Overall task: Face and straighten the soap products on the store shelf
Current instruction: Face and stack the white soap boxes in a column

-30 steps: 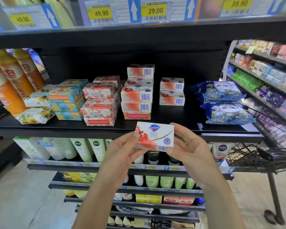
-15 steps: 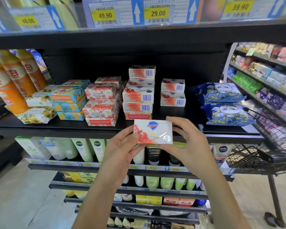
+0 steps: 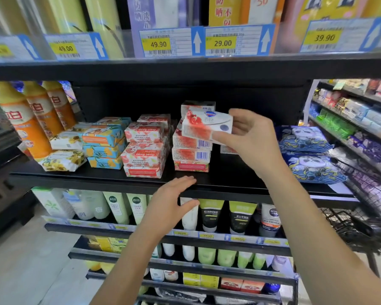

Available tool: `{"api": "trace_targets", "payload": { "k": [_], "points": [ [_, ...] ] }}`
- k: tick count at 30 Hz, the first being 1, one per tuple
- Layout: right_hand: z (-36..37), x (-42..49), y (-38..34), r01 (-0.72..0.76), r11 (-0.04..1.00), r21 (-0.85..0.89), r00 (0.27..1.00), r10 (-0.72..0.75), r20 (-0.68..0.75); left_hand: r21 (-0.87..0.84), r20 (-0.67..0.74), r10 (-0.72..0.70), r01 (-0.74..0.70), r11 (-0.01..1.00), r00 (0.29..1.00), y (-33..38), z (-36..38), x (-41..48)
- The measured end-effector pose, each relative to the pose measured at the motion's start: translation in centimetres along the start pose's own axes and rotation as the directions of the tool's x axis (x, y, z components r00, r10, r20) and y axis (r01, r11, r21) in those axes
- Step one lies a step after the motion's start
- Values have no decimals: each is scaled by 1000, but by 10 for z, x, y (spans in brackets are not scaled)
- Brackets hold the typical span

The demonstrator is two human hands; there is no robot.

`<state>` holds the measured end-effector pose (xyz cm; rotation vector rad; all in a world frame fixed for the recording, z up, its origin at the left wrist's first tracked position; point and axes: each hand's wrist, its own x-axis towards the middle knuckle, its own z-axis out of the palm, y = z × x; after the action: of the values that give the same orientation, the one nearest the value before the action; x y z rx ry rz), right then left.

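My right hand [image 3: 250,137] grips a white and red soap box [image 3: 204,125] by its right end and holds it in the air in front of the tall stack of red and white soap boxes [image 3: 190,150] on the black shelf [image 3: 141,179]. The box hides the stack's upper part. A short pile of the same boxes lies behind my right hand, mostly hidden. My left hand [image 3: 171,203] hangs empty with relaxed fingers just below the shelf's front edge. Left of the stack stand Goat Soap boxes [image 3: 144,148] and blue and orange soap boxes [image 3: 105,143].
Orange bottles [image 3: 20,119] and floral soap packs [image 3: 63,160] fill the shelf's left end. Blue panda wipe packs [image 3: 306,155] lie at its right end. Tubes [image 3: 210,214] line the shelf below. A wire cart [image 3: 361,216] stands at the right. Price tags [image 3: 157,44] hang overhead.
My left hand let go of the soap box and dropped below the shelf edge. My right hand alone lifted the box up and forward to the tall stack. The view moved closer.
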<state>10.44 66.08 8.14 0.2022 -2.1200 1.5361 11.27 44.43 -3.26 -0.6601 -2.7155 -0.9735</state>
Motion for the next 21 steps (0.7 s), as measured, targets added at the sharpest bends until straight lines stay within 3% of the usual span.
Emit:
{"api": "trace_targets", "payload": {
  "k": [3,13,21],
  "points": [
    [13,29,3,-4,998,-65,1000,5,14,94,-63,73,-67,993,995,-10,12,4],
    [41,80,22,-74,961,-266,997,69,-29,56,-154,151,-144,988,976,-22,23,7],
    [44,85,43,-85,974,-211,996,81,-28,42,-176,164,-159,986,971,-26,27,8]
  ]
}}
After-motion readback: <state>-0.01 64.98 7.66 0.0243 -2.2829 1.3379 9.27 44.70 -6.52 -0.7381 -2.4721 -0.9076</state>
